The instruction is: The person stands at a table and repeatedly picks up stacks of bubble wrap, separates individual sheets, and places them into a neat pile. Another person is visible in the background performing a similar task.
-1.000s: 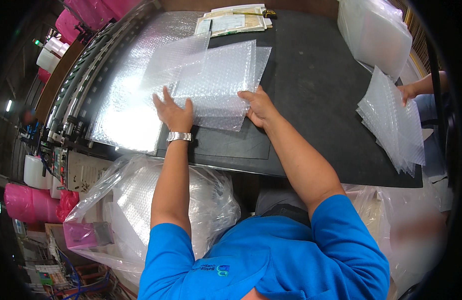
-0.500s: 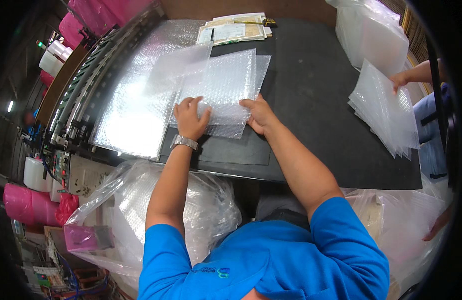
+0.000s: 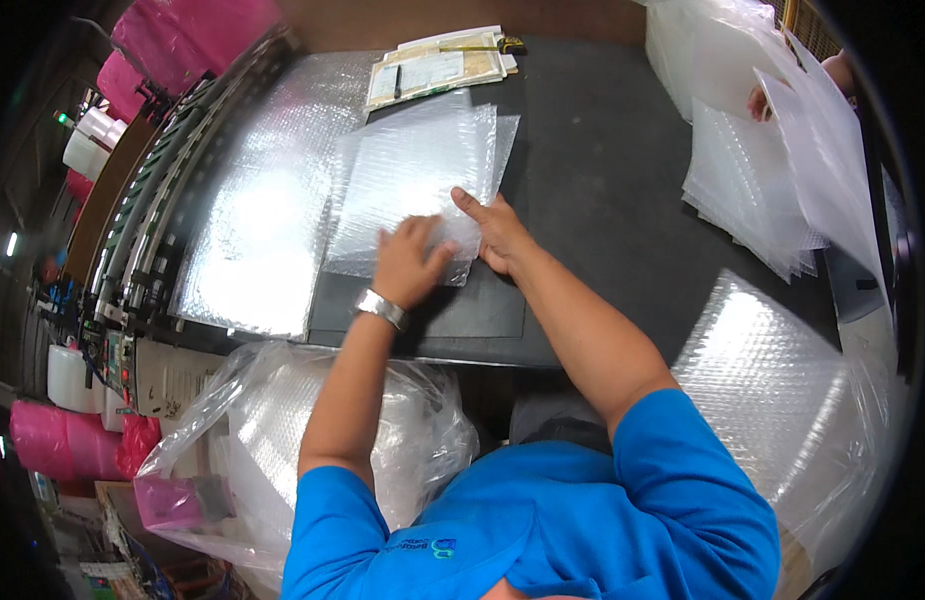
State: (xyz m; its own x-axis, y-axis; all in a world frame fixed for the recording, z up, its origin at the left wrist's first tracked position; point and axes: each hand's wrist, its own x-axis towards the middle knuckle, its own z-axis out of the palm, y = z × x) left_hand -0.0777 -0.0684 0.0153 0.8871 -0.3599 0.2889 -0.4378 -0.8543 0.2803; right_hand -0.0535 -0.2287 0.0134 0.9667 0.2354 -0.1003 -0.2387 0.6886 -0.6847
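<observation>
A small stack of clear bubble wrap sheets [image 3: 407,165] lies on the black tabletop in front of me, its pieces slightly fanned at the right edge. My right hand [image 3: 500,235] grips that edge near its lower corner, thumb on top and the other fingers partly hidden. Over the stack's near edge is my left hand [image 3: 410,268], fingers apart and a little blurred, holding nothing; whether it touches the top sheet I cannot tell. A silvery watch is on my left wrist. Left of the stack, a long shiny strip of bubble wrap [image 3: 252,200] comes from the roller machine [image 3: 142,220].
Papers with a pen [image 3: 432,70] lie at the table's far side. At the right, a co-worker's hand [image 3: 760,103] is among fanned bubble wrap sheets [image 3: 747,190]. Large plastic bags [image 3: 382,420] hang below the near edge. Pink rolls [image 3: 67,440] stand at the left.
The upper sheet, askew to the left before, now lies over the stack. My left hand has shifted slightly down and right. At the right, the co-worker's sheets have spread and one lies lower down.
</observation>
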